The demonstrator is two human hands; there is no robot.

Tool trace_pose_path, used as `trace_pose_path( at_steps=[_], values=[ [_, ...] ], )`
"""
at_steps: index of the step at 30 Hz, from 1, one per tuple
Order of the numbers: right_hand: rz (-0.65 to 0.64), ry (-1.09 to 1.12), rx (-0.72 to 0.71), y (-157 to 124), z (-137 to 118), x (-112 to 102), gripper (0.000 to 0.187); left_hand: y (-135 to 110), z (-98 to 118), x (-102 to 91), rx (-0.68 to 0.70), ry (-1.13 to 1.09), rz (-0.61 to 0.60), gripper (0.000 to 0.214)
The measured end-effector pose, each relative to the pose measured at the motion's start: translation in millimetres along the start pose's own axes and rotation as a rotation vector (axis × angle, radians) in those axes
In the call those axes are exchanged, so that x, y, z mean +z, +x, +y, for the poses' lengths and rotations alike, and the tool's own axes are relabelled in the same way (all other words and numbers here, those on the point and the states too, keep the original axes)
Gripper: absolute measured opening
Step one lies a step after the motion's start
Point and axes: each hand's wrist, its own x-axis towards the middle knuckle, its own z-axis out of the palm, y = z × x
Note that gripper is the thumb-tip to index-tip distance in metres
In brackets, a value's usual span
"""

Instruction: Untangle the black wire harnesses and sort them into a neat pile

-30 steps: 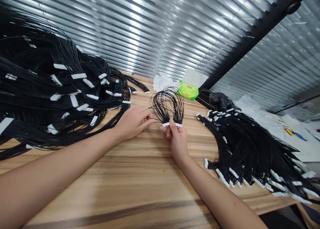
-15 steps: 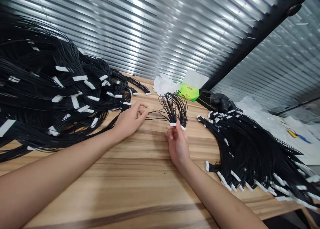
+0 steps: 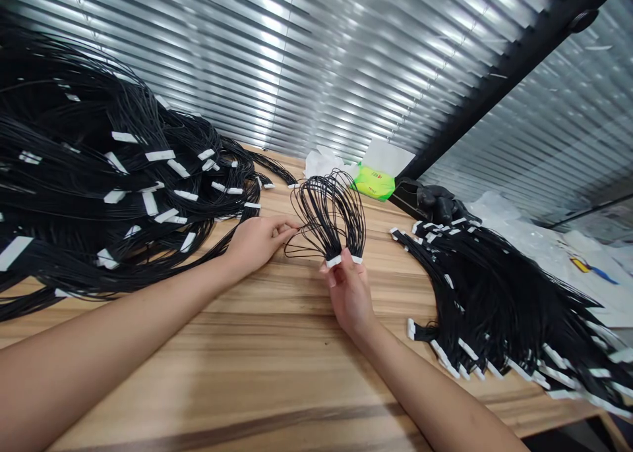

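The black wire bundle (image 3: 329, 208) stands upright, its long axis running near to far. Its strands, too many to count, rise from two white connectors (image 3: 341, 259) at the near end and arch toward the far side. The right hand (image 3: 349, 294) pinches both connectors between thumb and fingers, so the bundle sits just above that hand. The left hand (image 3: 260, 241) lies to the bundle's left, fingers drawn narrowly together, tips at the strands; whether they grip any, I cannot tell. On the wooden table (image 3: 247, 366) lie two heaps of wires with white connectors, a left heap (image 3: 99, 175) and a right heap (image 3: 494, 300). Farther off sits a green tissue pack (image 3: 373, 183).
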Motion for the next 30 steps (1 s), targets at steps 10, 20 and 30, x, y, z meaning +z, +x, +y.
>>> trace_pose_path(
  at_steps=[10, 20, 30],
  values=[
    [-0.158, -0.079, 0.057, -9.6, 5.4, -2.5, 0.033, 2.4, -10.6, 4.9, 0.303, -0.188, 0.227, 0.023],
    [-0.165, -0.113, 0.054, -9.0, 8.1, -5.5, 0.034, 0.0, -7.6, 8.2, 0.299, -0.297, 0.140, 0.024],
    [-0.192, -0.101, 0.071, -10.2, 5.0, -2.7, 0.034, 0.4, -11.4, 9.6, 0.356, -0.336, 0.153, 0.022]
  ],
)
